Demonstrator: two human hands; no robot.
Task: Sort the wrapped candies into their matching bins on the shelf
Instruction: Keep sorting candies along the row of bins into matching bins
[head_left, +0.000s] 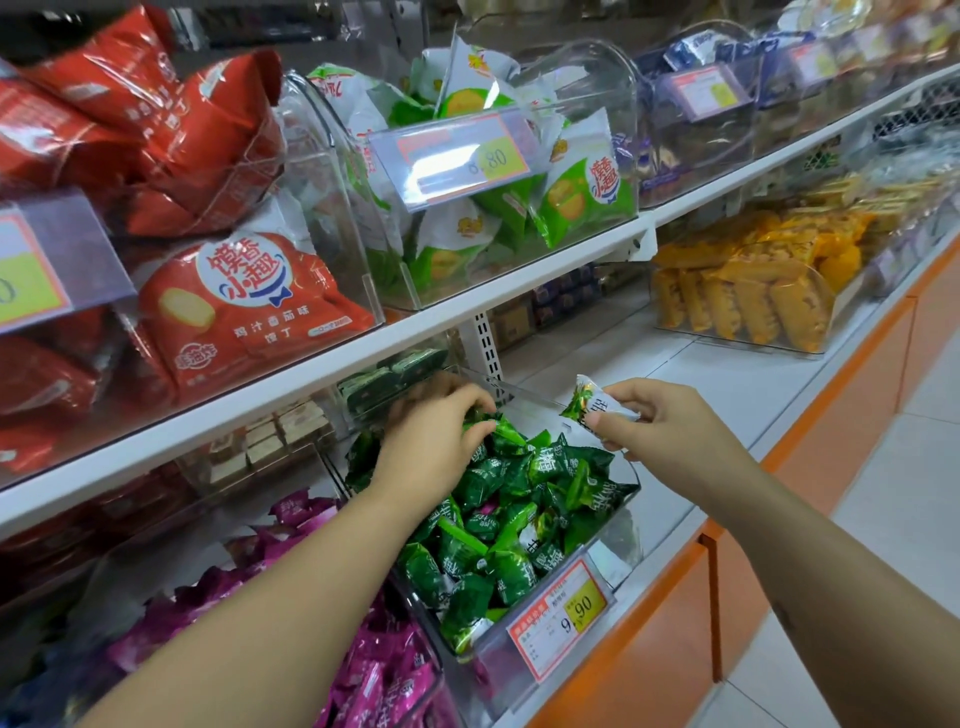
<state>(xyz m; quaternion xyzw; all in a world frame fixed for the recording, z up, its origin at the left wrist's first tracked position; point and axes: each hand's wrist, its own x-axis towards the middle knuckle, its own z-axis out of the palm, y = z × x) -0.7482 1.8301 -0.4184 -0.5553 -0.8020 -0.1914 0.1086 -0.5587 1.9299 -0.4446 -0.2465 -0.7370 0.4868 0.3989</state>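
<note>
In the clear bin (618, 499) of green candies (498, 519), the left hand (431, 441) digs, fingertips buried, grip unreadable. Beside it, the right hand (660, 421) fingers pinch one green-and-white candy (589, 402) above the bin's rim.

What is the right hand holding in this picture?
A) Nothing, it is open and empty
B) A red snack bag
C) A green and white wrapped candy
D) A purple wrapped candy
C. The right hand pinches a green and white wrapped candy between thumb and fingers, just above the clear bin of green candies, while the left hand reaches into that bin.
</note>
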